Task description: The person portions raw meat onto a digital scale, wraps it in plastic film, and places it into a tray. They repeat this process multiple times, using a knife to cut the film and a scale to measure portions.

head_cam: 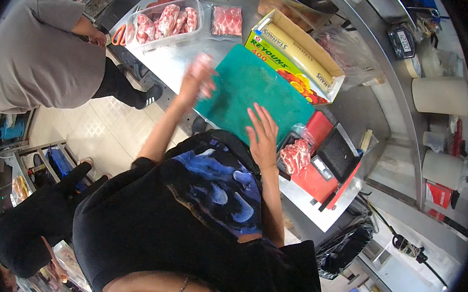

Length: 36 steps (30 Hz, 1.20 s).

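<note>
My left hand [198,80], blurred by motion, is over the left edge of a green cutting board [264,88]. It holds a small pink-and-white piece of meat [204,61]; blur hides whether that is wrapped. With fingers spread and nothing in it, my right hand [262,134] hovers by the board's near right edge. Just right of it, raw marbled meat [296,156] sits on a black tray beside a small digital scale [324,167] with a raised black lid. A flat clear packet of sliced meat [227,21] lies beyond the board.
A clear plastic tub [200,7] holds several meat chunks, with orange-handled scissors [119,35] beside it. Behind the board stands an open cling film box [295,63]. Red boards [318,126] lie under the scale. One person [45,54] stands at left, another [40,212] lower left.
</note>
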Available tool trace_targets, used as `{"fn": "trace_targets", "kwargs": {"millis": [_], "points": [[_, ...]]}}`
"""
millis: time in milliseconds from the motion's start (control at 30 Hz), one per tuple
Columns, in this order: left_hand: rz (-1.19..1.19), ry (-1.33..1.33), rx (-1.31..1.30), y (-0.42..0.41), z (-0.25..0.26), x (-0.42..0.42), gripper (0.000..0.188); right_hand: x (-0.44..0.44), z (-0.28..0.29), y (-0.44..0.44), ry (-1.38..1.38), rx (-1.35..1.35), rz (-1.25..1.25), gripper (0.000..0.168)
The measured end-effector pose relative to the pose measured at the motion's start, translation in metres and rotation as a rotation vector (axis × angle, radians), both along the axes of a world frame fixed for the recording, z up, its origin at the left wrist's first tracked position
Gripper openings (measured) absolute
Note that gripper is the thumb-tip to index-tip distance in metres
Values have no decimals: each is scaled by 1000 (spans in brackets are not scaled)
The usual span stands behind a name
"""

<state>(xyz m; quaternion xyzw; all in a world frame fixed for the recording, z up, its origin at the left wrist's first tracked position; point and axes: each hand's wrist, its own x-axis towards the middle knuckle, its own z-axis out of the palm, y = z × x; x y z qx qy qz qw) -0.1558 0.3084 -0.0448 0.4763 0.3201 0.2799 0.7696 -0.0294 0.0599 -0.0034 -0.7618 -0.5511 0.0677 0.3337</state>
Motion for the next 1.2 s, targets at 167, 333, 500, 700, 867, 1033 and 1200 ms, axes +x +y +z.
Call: {"fn": "trace_targets", "kwargs": {"millis": [167, 333, 500, 700, 867, 1033, 1200], "points": [[448, 472, 765, 212, -37, -98, 78, -7, -17, -55, 122, 10, -142, 35], [337, 1314, 1098, 257, -36, -90, 69, -23, -27, -97, 118, -66, -198, 30], [88, 1548, 1465, 305, -89, -102, 63, -32, -28, -109, 81, -75, -267, 30], [271, 1321, 1271, 315, -101, -90, 75, -31, -32, -129, 52, -18, -449, 27], [112, 1492, 1352, 346, -86, -110, 80, -33, -29, -135, 39, 11, -454, 26], [-86, 1590, 1252, 305, -64, -93, 70, -27, -35, -148, -20, 8, -606, 26], [3, 1570, 1273, 318, -66, -98, 62, 8, -48, -164, -70, -13, -755, 37]]}}
